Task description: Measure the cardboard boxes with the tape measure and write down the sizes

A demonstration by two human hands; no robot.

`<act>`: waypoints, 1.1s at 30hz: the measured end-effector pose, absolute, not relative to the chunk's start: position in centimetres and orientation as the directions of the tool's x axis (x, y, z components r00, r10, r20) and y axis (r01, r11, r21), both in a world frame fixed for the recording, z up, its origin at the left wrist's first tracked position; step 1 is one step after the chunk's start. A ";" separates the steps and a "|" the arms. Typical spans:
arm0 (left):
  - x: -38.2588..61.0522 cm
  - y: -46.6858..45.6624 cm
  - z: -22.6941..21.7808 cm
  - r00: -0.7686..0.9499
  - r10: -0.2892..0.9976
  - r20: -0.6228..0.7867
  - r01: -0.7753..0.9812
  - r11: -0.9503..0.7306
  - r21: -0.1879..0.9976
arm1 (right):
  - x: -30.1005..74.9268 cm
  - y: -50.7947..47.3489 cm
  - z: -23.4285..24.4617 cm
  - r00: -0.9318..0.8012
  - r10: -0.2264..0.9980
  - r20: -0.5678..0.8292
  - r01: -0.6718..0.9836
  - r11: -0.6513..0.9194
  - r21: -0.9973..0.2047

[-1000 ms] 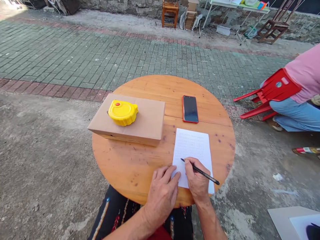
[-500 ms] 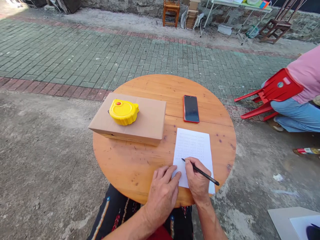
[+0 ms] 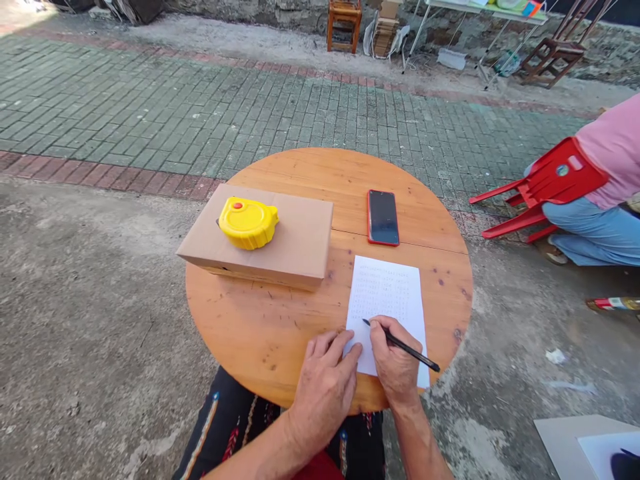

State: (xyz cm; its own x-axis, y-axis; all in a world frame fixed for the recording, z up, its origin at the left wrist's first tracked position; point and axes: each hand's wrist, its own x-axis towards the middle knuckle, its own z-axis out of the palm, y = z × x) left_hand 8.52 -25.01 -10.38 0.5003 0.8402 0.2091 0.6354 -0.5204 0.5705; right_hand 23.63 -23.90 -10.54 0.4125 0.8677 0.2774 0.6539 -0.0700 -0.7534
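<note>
A white sheet of paper (image 3: 387, 290) covered with rows of small handwriting lies near the front right of the round wooden table (image 3: 280, 333). My right hand (image 3: 395, 360) is closed around a black pen (image 3: 413, 351), whose tip is at the lower rows of writing. Spread flat, my left hand (image 3: 327, 373) rests on the table, its fingertips on the paper's lower left edge. Behind the paper lies a phone (image 3: 383, 218) with a red case and dark screen. To the left, a yellow tape measure (image 3: 249, 223) sits on a closed cardboard box (image 3: 300, 230).
On the right, a person in a pink top (image 3: 617, 143) sits on a red plastic chair (image 3: 565, 173). A wooden stool (image 3: 344, 25) and a folding table (image 3: 480, 9) stand by the far wall. A bottle (image 3: 613, 304) lies on the ground at right.
The pen tip has shifted very slightly, with the right hand staying over the same part of the paper. My left hand keeps its place.
</note>
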 end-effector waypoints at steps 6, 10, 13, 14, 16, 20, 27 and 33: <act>8.5 -25.1 -10.4 0.509 0.838 0.198 0.630 -0.519 0.577 | 24.0 -24.4 -10.9 0.453 0.873 0.184 0.543 -0.106 -0.833; 8.5 -24.9 -10.4 0.512 0.836 0.199 0.632 -0.523 0.573 | 23.9 -24.3 -11.0 0.581 0.802 0.138 0.402 -0.135 -0.906; 8.5 -24.9 -10.6 0.511 0.836 0.199 0.630 -0.522 0.575 | 24.1 -24.3 -10.6 0.607 0.772 0.188 0.412 -0.104 -0.905; 8.5 -24.9 -10.6 0.513 0.835 0.199 0.629 -0.523 0.576 | 24.3 -24.5 -10.4 0.592 0.777 0.214 0.441 -0.091 -0.893; 8.5 -24.9 -10.8 0.515 0.833 0.203 0.623 -0.527 0.579 | 25.0 -25.2 -10.3 0.544 0.790 0.282 0.521 -0.055 -0.852; 8.4 -25.0 -10.9 0.505 0.831 0.235 0.606 -0.535 0.589 | 26.6 -27.4 -10.7 0.455 0.791 0.410 0.676 -0.008 -0.736; 8.5 -25.0 -11.2 0.495 0.822 0.281 0.604 -0.558 0.569 | 25.0 -30.7 -11.2 0.514 0.768 0.383 0.670 -0.080 -0.738; 8.4 -25.3 -12.5 0.484 0.779 0.398 0.582 -0.626 0.519 | 23.2 -32.3 -10.3 0.511 0.774 0.374 0.626 -0.037 -0.779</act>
